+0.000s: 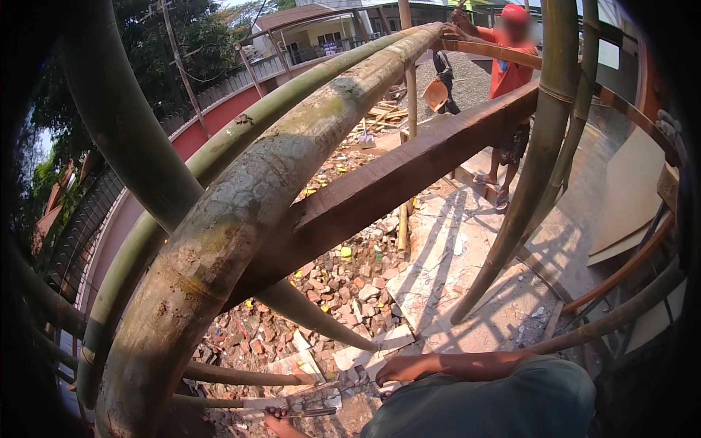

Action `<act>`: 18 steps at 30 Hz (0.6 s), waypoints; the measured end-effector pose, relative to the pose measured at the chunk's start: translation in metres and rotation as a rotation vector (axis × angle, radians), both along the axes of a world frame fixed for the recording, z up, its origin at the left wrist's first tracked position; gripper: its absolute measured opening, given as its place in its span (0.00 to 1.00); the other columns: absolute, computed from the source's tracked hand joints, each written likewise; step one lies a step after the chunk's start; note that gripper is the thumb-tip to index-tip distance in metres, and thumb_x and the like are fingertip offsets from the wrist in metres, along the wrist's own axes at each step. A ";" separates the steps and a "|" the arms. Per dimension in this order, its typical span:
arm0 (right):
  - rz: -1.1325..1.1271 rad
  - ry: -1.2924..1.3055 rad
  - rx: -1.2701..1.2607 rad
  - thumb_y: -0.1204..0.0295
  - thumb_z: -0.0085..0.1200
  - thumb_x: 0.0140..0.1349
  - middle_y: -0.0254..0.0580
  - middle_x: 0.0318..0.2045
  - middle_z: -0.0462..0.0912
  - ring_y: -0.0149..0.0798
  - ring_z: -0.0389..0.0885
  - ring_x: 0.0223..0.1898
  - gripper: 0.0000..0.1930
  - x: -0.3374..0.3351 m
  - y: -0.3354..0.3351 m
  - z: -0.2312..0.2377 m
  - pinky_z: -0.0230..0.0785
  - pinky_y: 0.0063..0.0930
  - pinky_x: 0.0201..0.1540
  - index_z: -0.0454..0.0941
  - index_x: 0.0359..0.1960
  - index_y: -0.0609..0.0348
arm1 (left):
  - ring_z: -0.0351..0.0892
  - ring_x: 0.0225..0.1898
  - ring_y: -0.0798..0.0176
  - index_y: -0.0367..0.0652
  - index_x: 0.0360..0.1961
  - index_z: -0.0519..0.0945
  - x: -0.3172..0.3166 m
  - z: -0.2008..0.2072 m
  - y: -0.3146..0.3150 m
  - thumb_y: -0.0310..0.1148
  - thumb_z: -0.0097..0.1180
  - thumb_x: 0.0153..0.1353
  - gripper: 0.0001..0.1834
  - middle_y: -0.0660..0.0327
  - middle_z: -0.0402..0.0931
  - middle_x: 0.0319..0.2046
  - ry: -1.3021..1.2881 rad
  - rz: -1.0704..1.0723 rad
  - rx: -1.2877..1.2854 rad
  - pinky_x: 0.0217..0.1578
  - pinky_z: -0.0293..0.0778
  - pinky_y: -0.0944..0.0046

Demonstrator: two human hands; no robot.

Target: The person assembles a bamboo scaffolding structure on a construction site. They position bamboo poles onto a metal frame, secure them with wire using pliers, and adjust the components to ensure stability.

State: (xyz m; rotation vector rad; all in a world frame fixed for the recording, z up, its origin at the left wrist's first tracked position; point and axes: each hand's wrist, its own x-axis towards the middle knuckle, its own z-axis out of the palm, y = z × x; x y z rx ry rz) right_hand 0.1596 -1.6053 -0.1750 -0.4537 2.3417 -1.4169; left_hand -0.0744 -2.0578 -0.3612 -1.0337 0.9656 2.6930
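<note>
At the lower edge, left of centre, my left hand (279, 425) shows only in part, its fingers closed round a slender dark tool (312, 413) that points right. The tool's exact kind is too small to make out. No right hand can be recognised. Dark green cloth (482, 405) fills the bottom right, and a bare limb (460, 365), seemingly a bent leg with its foot, lies along it. A thick mottled bamboo pole (248, 197) slants up and away close before me. Beside it runs a greener bamboo pole (252, 128). A brown timber beam (409, 168) crosses beneath the mottled pole.
A person in red (507, 77) stands at the far end with a hand by the pole ends. Upright bamboo poles (544, 139) stand at right. Broken brick rubble (350, 285) covers ground below, beside a pale slab (445, 255). Another person holds an orange container (434, 95).
</note>
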 end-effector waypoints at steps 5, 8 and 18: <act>-0.110 0.013 0.067 0.60 0.44 0.73 0.50 0.45 0.83 0.57 0.79 0.47 0.17 0.026 0.004 -0.020 0.69 0.44 0.51 0.78 0.47 0.60 | 0.55 0.11 0.70 0.52 0.19 0.66 -0.010 0.018 0.034 0.50 0.44 0.73 0.24 0.72 0.58 0.10 -0.231 -0.020 0.350 0.15 0.56 0.65; -0.079 -0.005 0.087 0.60 0.45 0.72 0.48 0.43 0.83 0.56 0.79 0.47 0.16 0.030 0.012 -0.020 0.68 0.45 0.50 0.78 0.44 0.60 | 0.52 0.10 0.71 0.53 0.16 0.64 -0.012 0.032 0.050 0.46 0.41 0.74 0.25 0.72 0.56 0.09 -0.234 -0.014 0.311 0.14 0.54 0.66; 0.120 0.163 -0.006 0.58 0.45 0.74 0.48 0.39 0.83 0.54 0.80 0.41 0.17 0.027 0.049 -0.001 0.69 0.44 0.45 0.79 0.45 0.59 | 0.51 0.12 0.69 0.53 0.19 0.63 0.010 0.057 0.059 0.39 0.43 0.70 0.19 0.71 0.55 0.11 -0.239 0.015 0.119 0.17 0.54 0.66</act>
